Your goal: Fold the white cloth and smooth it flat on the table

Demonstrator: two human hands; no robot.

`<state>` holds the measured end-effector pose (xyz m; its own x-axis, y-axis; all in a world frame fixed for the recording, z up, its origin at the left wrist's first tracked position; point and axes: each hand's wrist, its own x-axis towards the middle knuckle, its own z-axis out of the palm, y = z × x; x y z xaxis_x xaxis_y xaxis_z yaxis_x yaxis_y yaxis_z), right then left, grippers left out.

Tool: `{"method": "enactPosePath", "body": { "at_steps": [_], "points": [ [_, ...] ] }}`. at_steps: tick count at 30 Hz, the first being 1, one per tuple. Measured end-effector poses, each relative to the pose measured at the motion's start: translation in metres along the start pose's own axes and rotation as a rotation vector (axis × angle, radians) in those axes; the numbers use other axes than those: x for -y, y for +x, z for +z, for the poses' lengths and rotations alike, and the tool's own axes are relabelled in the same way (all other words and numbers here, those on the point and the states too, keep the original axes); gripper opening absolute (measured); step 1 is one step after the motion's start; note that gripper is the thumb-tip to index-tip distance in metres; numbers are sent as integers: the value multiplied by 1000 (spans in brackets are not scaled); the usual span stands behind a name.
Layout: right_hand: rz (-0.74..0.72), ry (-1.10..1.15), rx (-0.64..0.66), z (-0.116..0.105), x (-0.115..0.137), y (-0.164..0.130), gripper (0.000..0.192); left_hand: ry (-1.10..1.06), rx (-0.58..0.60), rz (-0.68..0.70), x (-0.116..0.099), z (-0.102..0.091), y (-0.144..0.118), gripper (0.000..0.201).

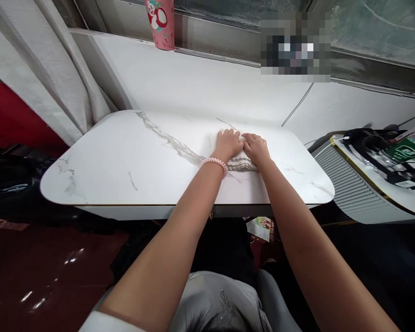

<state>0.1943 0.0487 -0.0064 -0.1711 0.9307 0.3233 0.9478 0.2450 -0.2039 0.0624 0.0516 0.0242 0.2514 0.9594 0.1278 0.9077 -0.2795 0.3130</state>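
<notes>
Two hands are pressing a folded white cloth on a white marble-pattern worktop (124, 161).

The left hand (228, 144), wearing a pink coiled wristband (213, 162), and the right hand (256, 148) are lying flat and open, side by side, on the small folded white cloth (240, 162) near the far edge. Farther away, a pink cup with a panda picture (160, 23) is standing on the white window ledge (200, 83).

Small white folded cloth (241, 162), wavy-edged, flat on the marble tabletop's far side.
</notes>
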Motion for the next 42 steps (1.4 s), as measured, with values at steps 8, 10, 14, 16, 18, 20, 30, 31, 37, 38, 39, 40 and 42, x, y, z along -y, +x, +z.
{"method": "enactPosePath", "body": {
  "at_steps": [8,10,14,16,18,20,30,31,37,38,39,40,42],
  "points": [
    [50,-23,153,-8,54,2,29,-110,64,-122,27,-24,-23,34],
    [75,-10,165,-4,65,9,32,-136,37,-102,44,-20,-27,35],
    [92,64,129,14,85,27,41,-88,-129,-60,79,-13,-23,38],
    [93,87,106,25,92,38,43,-74,-193,-57,92,-11,-16,39],
    [70,97,91,34,94,52,42,-64,-216,-74,102,-10,-5,39],
    [35,104,78,43,93,68,41,-56,-231,-99,111,-11,7,39],
    [-51,119,18,80,92,143,38,-71,-257,-149,151,-16,66,39],
    [-56,121,16,82,92,148,38,-68,-254,-157,153,-17,69,39],
    [-59,90,6,87,92,160,38,-65,-250,-165,158,-17,79,40],
    [-59,85,10,86,92,158,38,-61,-254,-162,158,-17,79,39],
    [-58,87,13,85,93,156,39,-56,-258,-159,157,-16,77,39],
    [-57,93,15,84,93,153,40,-51,-262,-155,156,-16,75,39],
    [-53,113,7,81,96,145,41,-45,-267,-146,155,-15,68,40]
  ]
}}
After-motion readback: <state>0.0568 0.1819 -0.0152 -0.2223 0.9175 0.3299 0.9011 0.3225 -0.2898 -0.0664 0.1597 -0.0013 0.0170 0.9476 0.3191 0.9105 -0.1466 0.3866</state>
